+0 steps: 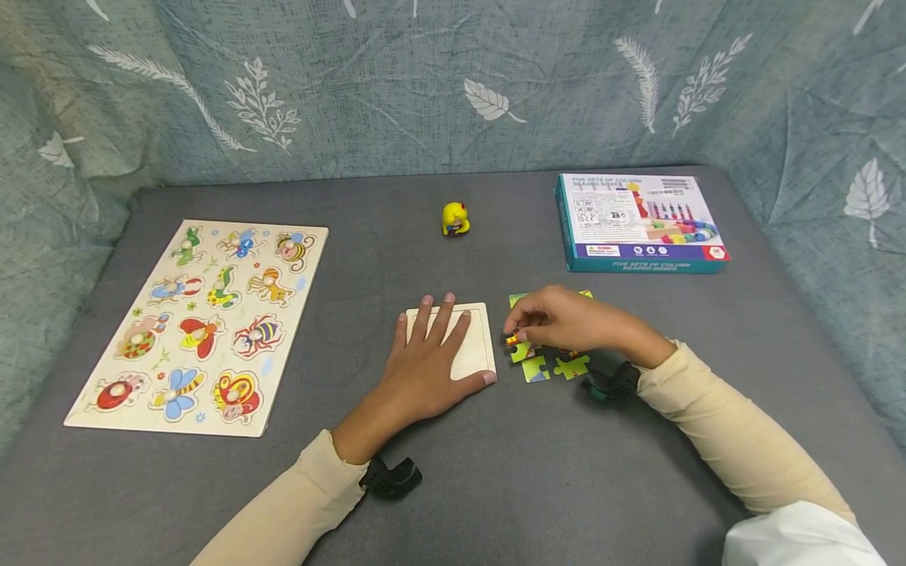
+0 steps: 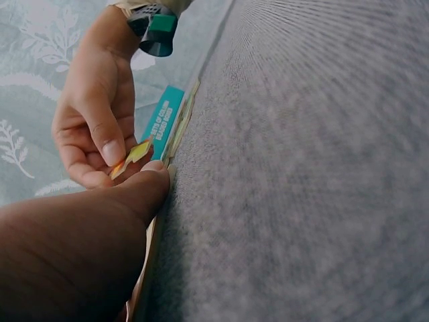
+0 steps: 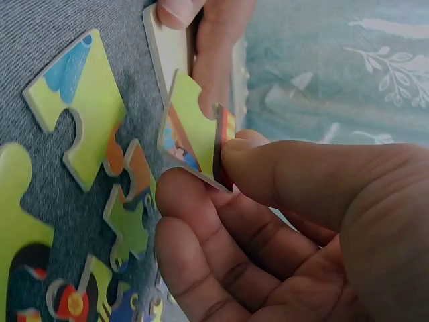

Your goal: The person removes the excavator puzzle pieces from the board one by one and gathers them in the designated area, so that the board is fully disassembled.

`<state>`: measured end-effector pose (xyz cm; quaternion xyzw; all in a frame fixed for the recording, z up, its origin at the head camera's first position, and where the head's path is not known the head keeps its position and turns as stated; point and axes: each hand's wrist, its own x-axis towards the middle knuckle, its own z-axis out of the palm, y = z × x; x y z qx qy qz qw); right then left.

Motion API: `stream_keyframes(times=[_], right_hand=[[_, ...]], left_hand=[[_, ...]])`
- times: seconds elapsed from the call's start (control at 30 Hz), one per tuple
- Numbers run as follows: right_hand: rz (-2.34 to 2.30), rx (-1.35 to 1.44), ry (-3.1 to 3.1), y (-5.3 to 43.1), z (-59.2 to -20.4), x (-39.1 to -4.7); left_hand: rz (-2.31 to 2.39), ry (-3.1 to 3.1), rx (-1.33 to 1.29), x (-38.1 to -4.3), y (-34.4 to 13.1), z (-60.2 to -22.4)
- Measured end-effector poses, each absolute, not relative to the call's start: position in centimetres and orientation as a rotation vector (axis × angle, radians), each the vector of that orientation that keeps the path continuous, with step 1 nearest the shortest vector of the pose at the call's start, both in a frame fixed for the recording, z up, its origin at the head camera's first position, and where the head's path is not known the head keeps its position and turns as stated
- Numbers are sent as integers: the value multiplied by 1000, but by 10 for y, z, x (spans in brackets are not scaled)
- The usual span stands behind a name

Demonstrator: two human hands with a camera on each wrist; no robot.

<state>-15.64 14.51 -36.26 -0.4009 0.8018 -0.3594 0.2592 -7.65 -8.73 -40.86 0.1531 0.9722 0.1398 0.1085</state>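
Note:
My left hand (image 1: 427, 369) lies with spread, straight fingers on a square wooden puzzle tray (image 1: 476, 358), covering much of its bare inside. Just right of the tray, my right hand (image 1: 573, 318) pinches a yellow-green jigsaw piece (image 3: 194, 131) between thumb and fingers; red, dark and blue print shows on it. Several more green jigsaw pieces (image 1: 535, 369) lie loose on the table beneath and around the right hand, partly hidden by it. In the right wrist view, one loose piece (image 3: 80, 100) carries a blue patch.
A large wooden insect peg puzzle (image 1: 241, 365) lies at the left. Toward the back, a small yellow-haired figurine (image 1: 455, 218) stands mid-table, and a flat boxed bead set (image 1: 640, 224) is at the right. A leaf-print curtain (image 1: 396, 94) hangs behind the grey table (image 1: 495, 487).

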Motion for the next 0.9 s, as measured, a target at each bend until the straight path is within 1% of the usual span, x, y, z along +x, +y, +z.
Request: stream_keyframes(times=[0.27,0.9], right_hand=[[-985,-1070,2196,159,-360,-157],[-1031,-930,2236,194,-362,-153]], left_hand=[[398,2862,442,-77,-87,-409],[395,2861,445,-76,-86,-407]])
